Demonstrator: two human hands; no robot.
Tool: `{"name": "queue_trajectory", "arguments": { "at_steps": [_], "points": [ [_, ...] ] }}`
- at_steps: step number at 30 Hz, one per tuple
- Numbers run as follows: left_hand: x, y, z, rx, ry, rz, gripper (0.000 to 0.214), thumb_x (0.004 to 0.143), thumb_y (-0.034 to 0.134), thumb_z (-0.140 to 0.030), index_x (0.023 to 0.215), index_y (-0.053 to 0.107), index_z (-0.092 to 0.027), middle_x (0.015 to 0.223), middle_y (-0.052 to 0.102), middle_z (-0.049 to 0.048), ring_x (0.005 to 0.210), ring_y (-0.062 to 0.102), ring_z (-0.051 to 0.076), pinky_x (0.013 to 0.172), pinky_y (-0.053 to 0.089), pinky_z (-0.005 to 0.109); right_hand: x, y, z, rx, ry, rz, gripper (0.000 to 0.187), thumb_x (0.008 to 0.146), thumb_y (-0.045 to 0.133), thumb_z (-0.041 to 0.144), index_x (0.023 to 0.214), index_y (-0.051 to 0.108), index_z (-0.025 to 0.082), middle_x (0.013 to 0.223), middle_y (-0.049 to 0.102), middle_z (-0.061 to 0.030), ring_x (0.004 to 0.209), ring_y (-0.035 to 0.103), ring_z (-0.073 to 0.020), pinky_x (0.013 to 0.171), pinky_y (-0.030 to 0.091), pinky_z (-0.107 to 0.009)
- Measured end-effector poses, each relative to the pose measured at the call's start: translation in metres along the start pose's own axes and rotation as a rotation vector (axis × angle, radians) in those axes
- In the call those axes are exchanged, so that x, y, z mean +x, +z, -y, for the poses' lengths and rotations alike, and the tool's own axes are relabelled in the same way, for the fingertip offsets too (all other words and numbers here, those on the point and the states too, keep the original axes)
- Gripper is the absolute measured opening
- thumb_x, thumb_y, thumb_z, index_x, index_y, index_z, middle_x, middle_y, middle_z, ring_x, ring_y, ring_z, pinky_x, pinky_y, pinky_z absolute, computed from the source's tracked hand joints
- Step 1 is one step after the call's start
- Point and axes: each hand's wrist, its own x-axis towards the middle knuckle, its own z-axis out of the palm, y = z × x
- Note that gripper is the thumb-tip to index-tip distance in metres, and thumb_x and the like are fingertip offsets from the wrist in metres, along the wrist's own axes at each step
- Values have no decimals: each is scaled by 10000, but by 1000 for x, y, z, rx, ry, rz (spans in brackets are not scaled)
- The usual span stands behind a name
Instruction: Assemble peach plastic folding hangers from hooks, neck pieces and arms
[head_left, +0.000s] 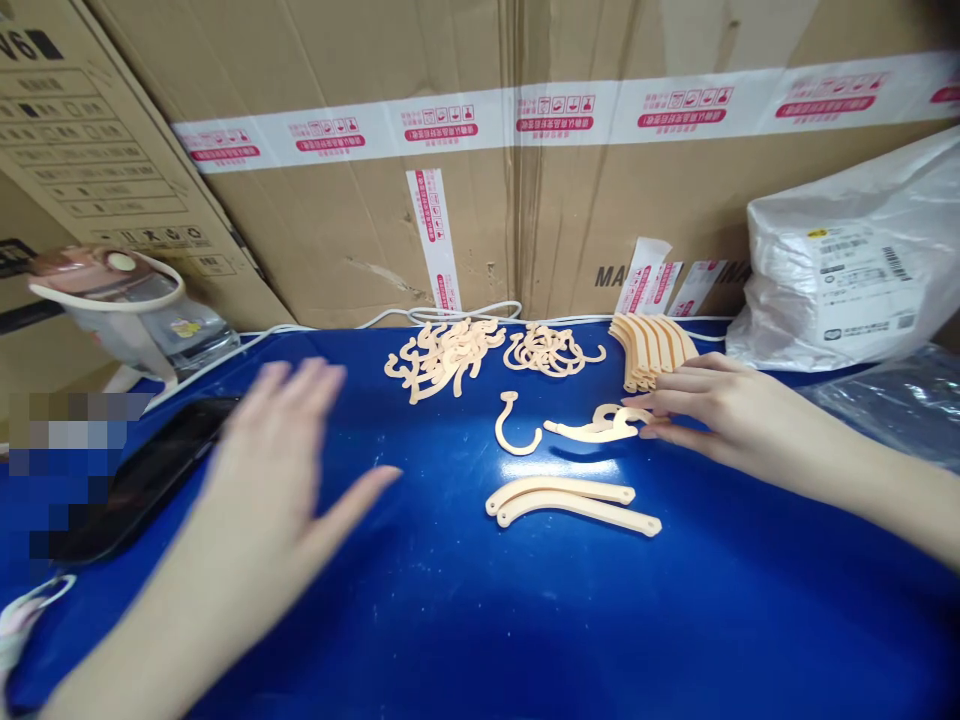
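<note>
Where brown cardboard boxes (pixel 360 230) wall off the far side, a glossy blue tabletop (pixel 420 610) spreads out toward the near edge. At the far right sits a parcel wrapped in white plastic (pixel 787 260); at the far left, a clear bottle with a brownish lid (pixel 154 315). Nearer on the left lies a black phone (pixel 146 490).

Beside the phone, the left hand (pixel 274 475), blurred, is spread wide, thumb away from the fingers, and seems to have hold of nothing. On the right, the right hand (pixel 705 410) is closed to a fingertip pinch on the right end of a pale, curved, flat piece with a rounded loop (pixel 592 434). A shadow beneath suggests it is off the table; whether it is one part or two overlapping, I cannot tell.

Along the far side lie a tangled pile of pale curled pieces (pixel 454 355), a neat stack of pale curved strips (pixel 652 350) just beyond the right hand, and a smaller heap of pale hooks (pixel 553 350) between them. Two pale bent strips (pixel 577 507) rest side by side nearer in. Just left of the held piece lies a single pale hook (pixel 501 430).

A light pinch should suit such thin stock; keeping the piece level, clear of the single hook, and steadying its unsupported left end with the unoccupied hand would help avoid twisting it.
</note>
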Motion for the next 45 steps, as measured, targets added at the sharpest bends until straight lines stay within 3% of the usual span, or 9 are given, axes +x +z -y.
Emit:
{"name": "queue_trajectory", "arguments": {
  "at_steps": [4,9,14,18,26,32,37,45],
  "points": [
    [44,20,-59,-156,425,203,604,939,404,-525,1428,330,-177,1523,287,114,1432,171,295,1133,280,495,0,1,3,24,7,-3,268,961,452,338,1203,558,289,1023,673,-5,936,617,-193,882,377,-378],
    [66,47,-85,-340,602,280,559,946,395,-527,1370,428,-164,1476,383,125,1417,235,276,1153,212,493,2,8,11,82,133,-105,360,923,499,414,1225,509,218,881,682,-38,919,610,-246,813,442,-379],
    [65,64,-85,-420,530,298,565,952,354,-555,1324,481,-150,1416,479,105,1385,317,256,1158,172,502,6,13,15,126,87,-116,181,934,497,373,979,566,212,902,678,-42,845,622,-201,795,429,-345],
    [66,67,-83,-456,521,315,573,953,345,-558,1334,478,-152,1407,494,86,1368,347,260,1156,152,519,7,13,11,159,62,-96,172,937,499,340,869,574,201,846,659,-21,805,600,-169,818,389,-339],
    [68,71,-81,-529,565,370,567,948,340,-576,1338,483,-190,1399,507,52,1359,357,261,1155,112,525,5,9,-1,187,91,-36,162,923,525,352,882,611,221,856,649,3,807,590,-155,819,374,-320],
    [68,71,-83,-548,569,375,576,943,352,-579,1337,485,-180,1387,519,60,1349,375,263,1154,122,531,5,6,-2,165,93,-37,180,922,521,344,1014,605,215,953,655,-32,897,597,-177,847,409,-326],
    [69,71,-83,-554,552,373,538,949,361,-556,1326,497,-197,1387,519,52,1361,352,268,1150,159,531,5,8,1,191,84,13,231,941,473,374,981,639,219,1009,642,-58,936,602,-197,840,456,-342],
    [68,72,-83,-549,543,367,550,953,345,-556,1356,467,-202,1404,499,61,1382,311,280,1147,161,555,4,13,2,290,124,-13,233,957,445,280,981,661,195,1063,663,-62,948,637,-170,841,505,-314]
  ]
}}
